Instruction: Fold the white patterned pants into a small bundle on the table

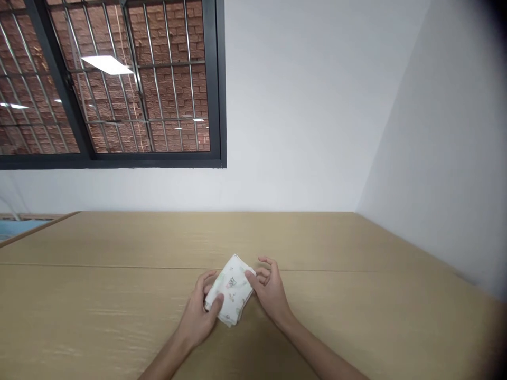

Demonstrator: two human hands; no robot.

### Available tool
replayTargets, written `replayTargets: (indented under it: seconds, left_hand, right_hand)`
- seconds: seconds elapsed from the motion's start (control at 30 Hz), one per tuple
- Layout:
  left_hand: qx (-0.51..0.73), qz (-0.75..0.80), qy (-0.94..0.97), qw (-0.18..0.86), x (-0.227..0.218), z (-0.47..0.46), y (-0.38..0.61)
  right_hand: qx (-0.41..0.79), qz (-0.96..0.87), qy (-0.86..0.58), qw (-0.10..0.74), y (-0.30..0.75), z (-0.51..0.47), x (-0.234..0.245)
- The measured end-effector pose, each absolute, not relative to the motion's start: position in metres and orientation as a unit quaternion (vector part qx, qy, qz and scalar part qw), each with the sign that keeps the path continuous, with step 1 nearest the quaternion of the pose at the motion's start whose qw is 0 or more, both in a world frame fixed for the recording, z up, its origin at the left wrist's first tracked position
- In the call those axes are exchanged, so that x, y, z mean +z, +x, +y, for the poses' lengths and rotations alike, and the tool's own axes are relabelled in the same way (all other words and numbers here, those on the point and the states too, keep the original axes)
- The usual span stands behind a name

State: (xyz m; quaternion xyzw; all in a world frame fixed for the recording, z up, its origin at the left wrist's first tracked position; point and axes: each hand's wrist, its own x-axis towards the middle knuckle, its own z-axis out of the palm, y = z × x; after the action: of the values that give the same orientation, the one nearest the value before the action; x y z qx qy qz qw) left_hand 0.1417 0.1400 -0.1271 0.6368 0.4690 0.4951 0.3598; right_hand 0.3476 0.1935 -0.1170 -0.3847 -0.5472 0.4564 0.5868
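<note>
A small folded white cloth (231,287) with a faint printed pattern lies on the wooden table (119,316), just in front of me. My left hand (202,311) grips its near left corner, thumb on top and fingers curled underneath. My right hand (269,290) pinches the cloth's right edge between thumb and fingers, the other fingers loosely curled above it. Both forearms reach in from the bottom of the view.
The table runs back to a white wall (297,132) and meets a second white wall (447,158) on the right. A dark-framed window (114,84) with bars and a brick view sits high on the left.
</note>
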Motion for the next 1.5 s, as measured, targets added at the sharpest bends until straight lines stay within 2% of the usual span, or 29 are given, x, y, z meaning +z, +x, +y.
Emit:
replayTargets:
  seconds: [0.1, 0.2, 0.3, 0.4, 0.53, 0.67, 0.77, 1.23, 1.37, 1.5]
  left_hand:
    - [0.432, 0.480, 0.716, 0.264, -0.130, 0.142, 0.140]
    - [0.374, 0.539, 0.746, 0.114, -0.134, 0.145, 0.141]
    - [0.351, 0.518, 0.779, 0.032, -0.136, 0.142, 0.143]
    - [0.298, 0.448, 0.841, 0.043, -0.131, 0.132, 0.150]
    - [0.247, 0.427, 0.868, 0.057, -0.121, 0.113, 0.171]
    - [0.206, 0.465, 0.861, 0.020, -0.123, 0.105, 0.190]
    - [0.226, 0.460, 0.859, 0.008, -0.127, 0.107, 0.193]
    - [0.294, 0.431, 0.853, -0.019, -0.133, 0.115, 0.185]
    - [0.339, 0.443, 0.830, 0.006, -0.135, 0.116, 0.183]
    - [0.388, 0.542, 0.743, 0.067, -0.130, 0.119, 0.178]
  right_hand:
    - [0.450, -0.521, -0.397, 0.607, 0.351, 0.202, -0.121]
    - [0.426, -0.529, -0.397, 0.617, 0.352, 0.207, -0.127]
    - [0.373, -0.597, -0.398, 0.588, 0.353, 0.202, -0.128]
    - [0.257, -0.724, -0.383, 0.513, 0.356, 0.187, -0.120]
    - [0.128, -0.886, -0.250, 0.369, 0.358, 0.163, -0.104]
    - [0.156, -0.941, -0.201, 0.222, 0.355, 0.158, -0.094]
    - [0.177, -0.934, -0.252, 0.180, 0.354, 0.166, -0.095]
    - [0.108, -0.859, -0.465, 0.184, 0.352, 0.193, -0.118]
    - [0.132, -0.827, -0.486, 0.249, 0.354, 0.196, -0.125]
    - [0.165, -0.779, -0.494, 0.349, 0.358, 0.198, -0.129]
